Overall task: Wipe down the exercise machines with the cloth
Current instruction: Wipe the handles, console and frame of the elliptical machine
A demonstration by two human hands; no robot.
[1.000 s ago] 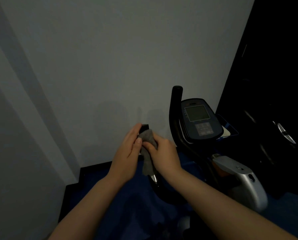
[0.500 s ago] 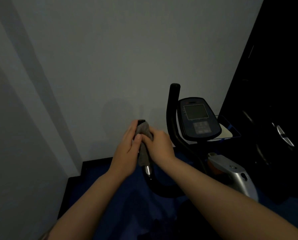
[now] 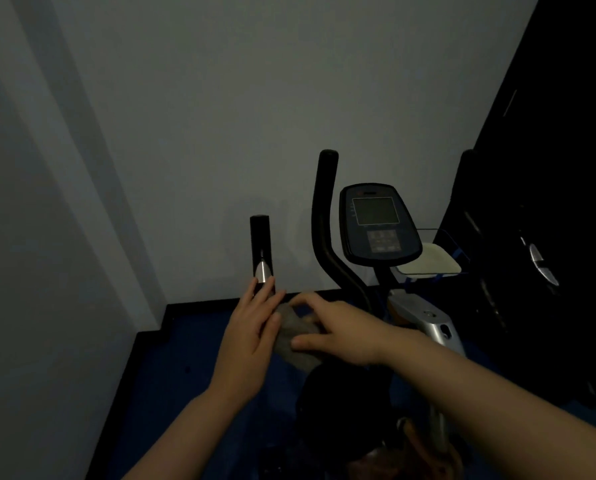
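Observation:
An exercise bike stands in a dim corner, with a console (image 3: 376, 225) facing me. Its left handlebar (image 3: 261, 251) is a black upright grip with a silver sensor strip. The right handlebar (image 3: 325, 216) rises beside the console. My right hand (image 3: 345, 332) grips the grey cloth (image 3: 293, 336), wrapped around the bar low below the left grip. My left hand (image 3: 251, 336) lies flat against the left side of the same bar, fingers straight and pointing up, touching the cloth's edge.
A grey wall is close behind the bike and on the left. A silver frame cover (image 3: 428, 323) sits below the console. A small wire shelf with a pale pad (image 3: 428, 263) is to the right. Dark equipment (image 3: 539, 237) fills the right side. The floor is blue.
Both hands and the cloth have slid down from the top of the left handlebar, uncovering the black grip and silver strip. My left hand has opened out flat.

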